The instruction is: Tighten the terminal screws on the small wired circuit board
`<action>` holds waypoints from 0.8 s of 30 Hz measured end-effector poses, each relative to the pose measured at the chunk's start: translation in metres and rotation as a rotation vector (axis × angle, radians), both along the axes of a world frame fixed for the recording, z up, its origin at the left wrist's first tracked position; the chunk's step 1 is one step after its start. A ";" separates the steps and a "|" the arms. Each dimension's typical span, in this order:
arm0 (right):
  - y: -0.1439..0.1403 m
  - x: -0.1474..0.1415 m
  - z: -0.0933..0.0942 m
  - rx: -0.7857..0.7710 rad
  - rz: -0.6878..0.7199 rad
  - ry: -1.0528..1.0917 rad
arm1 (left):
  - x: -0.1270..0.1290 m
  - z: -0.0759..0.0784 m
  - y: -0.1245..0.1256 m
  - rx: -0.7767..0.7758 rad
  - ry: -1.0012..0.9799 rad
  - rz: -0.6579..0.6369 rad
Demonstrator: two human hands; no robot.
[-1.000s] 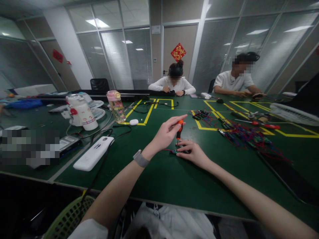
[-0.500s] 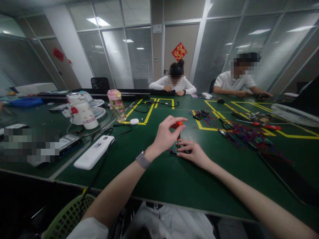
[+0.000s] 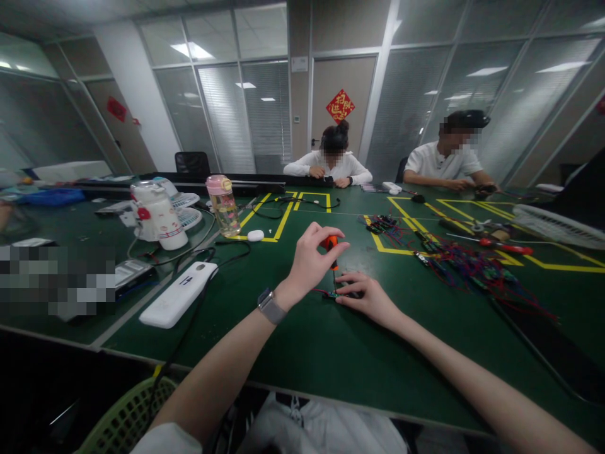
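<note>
Two hands meet at the middle of the green table [image 3: 302,353]. The left hand [image 3: 309,261] is curled nearly closed, thumb and first fingers pinched on the orange handle of a small screwdriver [image 3: 331,247], which stands close to upright with its thin shaft running down to a small board [image 3: 336,294] lying flat on the table. The right hand [image 3: 366,296] lies low and mostly flat at 3 o'clock of the board, fingers only slightly bent, fingertips pressing on its right end; nothing is enclosed in that hand. Thin red wire trails from the board toward 9 o'clock. Judged from its look, the board is light, stiff and easily slid on the smooth table, so it wants holding down by its edges, away from the wires and whatever parts sit on top; detail on its face is too small to read. The screwdriver looks light and rigid, with a slim tip that could skate off a screw head; the grip belongs high on the handle, as it is now. At 2 o'clock of the hands, well apart, lies a tangle of wired boards [image 3: 472,268] inside yellow tape lines. At 9 to 10 o'clock sit a white device [image 3: 179,293], a pink-capped bottle [image 3: 223,205] and a white jug [image 3: 158,215]. Two people sit at 12 and 1 o'clock across the table.
</note>
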State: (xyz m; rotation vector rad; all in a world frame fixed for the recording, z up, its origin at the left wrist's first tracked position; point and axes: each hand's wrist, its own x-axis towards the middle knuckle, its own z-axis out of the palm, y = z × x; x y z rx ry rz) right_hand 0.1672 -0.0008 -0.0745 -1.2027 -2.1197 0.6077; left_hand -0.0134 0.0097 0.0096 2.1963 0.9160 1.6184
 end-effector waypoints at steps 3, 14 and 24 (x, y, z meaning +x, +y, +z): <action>-0.001 -0.002 0.002 -0.017 -0.008 -0.006 | 0.000 -0.002 0.001 -0.012 0.040 -0.100; 0.000 -0.003 -0.003 0.024 -0.033 -0.025 | 0.008 -0.011 -0.007 0.007 0.016 -0.071; -0.001 -0.004 0.000 -0.011 -0.034 -0.037 | 0.009 -0.008 -0.008 -0.022 -0.019 -0.082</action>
